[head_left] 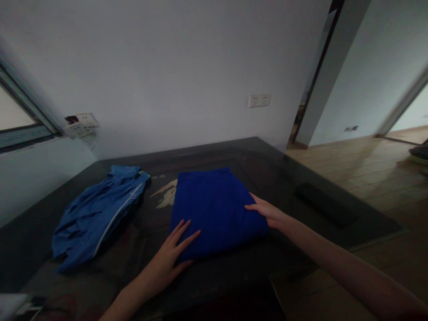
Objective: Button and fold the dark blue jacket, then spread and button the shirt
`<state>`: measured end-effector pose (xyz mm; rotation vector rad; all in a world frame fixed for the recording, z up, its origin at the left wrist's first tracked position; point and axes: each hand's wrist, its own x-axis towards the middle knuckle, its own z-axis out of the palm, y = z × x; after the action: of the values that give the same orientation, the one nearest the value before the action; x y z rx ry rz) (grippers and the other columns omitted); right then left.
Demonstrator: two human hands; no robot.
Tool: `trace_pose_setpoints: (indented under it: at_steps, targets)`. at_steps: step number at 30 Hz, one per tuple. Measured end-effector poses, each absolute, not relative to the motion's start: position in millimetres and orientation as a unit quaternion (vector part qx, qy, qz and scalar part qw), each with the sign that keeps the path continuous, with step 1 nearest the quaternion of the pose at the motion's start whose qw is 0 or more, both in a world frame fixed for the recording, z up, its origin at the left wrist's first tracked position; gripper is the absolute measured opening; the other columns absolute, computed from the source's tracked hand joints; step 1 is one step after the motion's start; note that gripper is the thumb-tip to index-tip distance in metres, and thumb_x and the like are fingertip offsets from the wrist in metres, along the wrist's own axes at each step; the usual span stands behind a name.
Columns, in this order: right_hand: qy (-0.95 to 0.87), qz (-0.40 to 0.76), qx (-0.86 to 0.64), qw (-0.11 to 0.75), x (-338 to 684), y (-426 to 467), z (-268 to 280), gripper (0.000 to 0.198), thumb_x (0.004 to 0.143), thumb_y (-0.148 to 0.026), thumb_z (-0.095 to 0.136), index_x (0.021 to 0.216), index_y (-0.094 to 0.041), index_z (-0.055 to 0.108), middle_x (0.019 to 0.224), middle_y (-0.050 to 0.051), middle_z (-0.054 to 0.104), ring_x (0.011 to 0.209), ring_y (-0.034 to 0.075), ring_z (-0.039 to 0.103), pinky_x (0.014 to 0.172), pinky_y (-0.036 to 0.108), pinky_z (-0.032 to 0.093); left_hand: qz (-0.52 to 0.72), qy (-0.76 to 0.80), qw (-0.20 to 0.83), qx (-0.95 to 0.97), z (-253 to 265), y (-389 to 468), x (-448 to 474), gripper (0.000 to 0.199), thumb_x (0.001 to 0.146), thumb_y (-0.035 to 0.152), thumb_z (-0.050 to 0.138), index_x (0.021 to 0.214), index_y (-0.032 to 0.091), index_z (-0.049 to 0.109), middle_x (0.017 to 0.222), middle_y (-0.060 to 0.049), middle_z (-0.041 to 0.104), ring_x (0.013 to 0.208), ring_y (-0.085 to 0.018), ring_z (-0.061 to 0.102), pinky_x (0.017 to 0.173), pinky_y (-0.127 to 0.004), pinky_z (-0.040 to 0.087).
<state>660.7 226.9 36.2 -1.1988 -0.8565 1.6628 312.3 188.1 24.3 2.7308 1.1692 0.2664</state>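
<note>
A bright blue folded cloth (214, 209), perhaps a garment, lies as a flat, thick bundle on the dark table (267, 169). Across its near left corner rests my left hand (172, 252), palm down, with its fingers spread. My right hand (267, 209) is at the bundle's right edge, with the thumb on top and some fingers hidden by the cloth; it appears to grip that edge. Left of the bundle lies a rumpled blue garment (100, 209) with a white stripe, apart from both hands.
On the table's right side lies a dark flat oblong object (323, 203). Wall sockets (259, 100) sit above the back edge, and more sockets (82, 125) are in the left corner. A pale object with a cable (20, 305) is at the lower left. Wooden floor (351, 171) extends right.
</note>
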Motion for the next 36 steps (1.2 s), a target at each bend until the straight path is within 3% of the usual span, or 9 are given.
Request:
trace_pose_setpoints:
  at_steps: [8, 16, 25, 28, 31, 33, 36]
  targets:
    - [-0.388, 0.637, -0.507, 0.432, 679, 248, 40, 0.068, 0.074, -0.005, 0.056, 0.137, -0.023, 0.039, 0.12, 0.009, 0.063, 0.095, 0.02, 0.067, 0.094, 0.041, 0.049, 0.107, 0.404, 0.1, 0.903, 23, 193, 336, 0.07, 0.085, 0.026, 0.057, 0.144, 0.041, 0.021, 0.155, -0.001, 0.016, 0.141, -0.029, 0.016, 0.107, -0.053, 0.034]
    - [-0.435, 0.649, -0.498, 0.376, 733, 299, 41, 0.059, 0.072, -0.006, 0.061, 0.129, -0.02, 0.049, 0.111, 0.009, 0.068, 0.093, 0.021, 0.068, 0.096, 0.043, 0.047, 0.11, 0.396, 0.189, 0.892, 29, 209, 375, 0.067, 0.085, 0.023, 0.054, 0.143, 0.039, 0.024, 0.156, -0.001, 0.01, 0.142, -0.027, 0.007, 0.111, -0.054, 0.025]
    - [-0.487, 0.602, -0.533, 0.34, 802, 352, 38, 0.053, 0.073, -0.008, 0.063, 0.123, -0.021, 0.055, 0.106, 0.007, 0.07, 0.089, 0.021, 0.068, 0.091, 0.041, 0.051, 0.156, 0.369, 0.2, 0.894, 24, 248, 437, 0.06, 0.085, 0.024, 0.054, 0.141, 0.033, 0.034, 0.153, -0.005, 0.02, 0.143, -0.027, 0.008, 0.113, -0.052, 0.021]
    - [-0.535, 0.527, -0.576, 0.324, 827, 366, 35, 0.045, 0.074, -0.01, 0.063, 0.118, -0.019, 0.06, 0.104, 0.007, 0.071, 0.09, 0.021, 0.068, 0.087, 0.038, 0.052, 0.166, 0.354, 0.186, 0.901, 20, 271, 461, 0.06, 0.083, 0.024, 0.056, 0.14, 0.031, 0.036, 0.152, -0.006, 0.024, 0.142, -0.029, 0.01, 0.113, -0.052, 0.022]
    - [-0.602, 0.34, -0.674, 0.26, 853, 380, 35, 0.036, 0.075, -0.011, 0.061, 0.11, -0.016, 0.064, 0.1, 0.005, 0.072, 0.09, 0.02, 0.067, 0.083, 0.032, 0.053, 0.174, 0.333, 0.164, 0.912, 16, 293, 487, 0.059, 0.083, 0.025, 0.056, 0.139, 0.03, 0.038, 0.15, -0.008, 0.026, 0.141, -0.03, 0.014, 0.112, -0.051, 0.023]
    - [-0.618, 0.216, -0.722, 0.223, 871, 388, 35, 0.033, 0.072, -0.009, 0.062, 0.104, -0.015, 0.067, 0.1, 0.005, 0.072, 0.093, 0.021, 0.066, 0.084, 0.029, 0.051, 0.182, 0.331, 0.141, 0.915, 15, 305, 506, 0.058, 0.083, 0.025, 0.056, 0.139, 0.03, 0.038, 0.149, -0.008, 0.027, 0.14, -0.029, 0.017, 0.112, -0.049, 0.024]
    - [-0.598, 0.118, -0.763, 0.216, 896, 395, 36, 0.033, 0.07, -0.01, 0.064, 0.102, -0.015, 0.068, 0.106, 0.007, 0.069, 0.102, 0.023, 0.062, 0.091, 0.029, 0.046, 0.189, 0.342, 0.111, 0.914, 15, 317, 535, 0.056, 0.085, 0.026, 0.053, 0.138, 0.029, 0.037, 0.148, -0.007, 0.03, 0.139, -0.027, 0.022, 0.112, -0.046, 0.027]
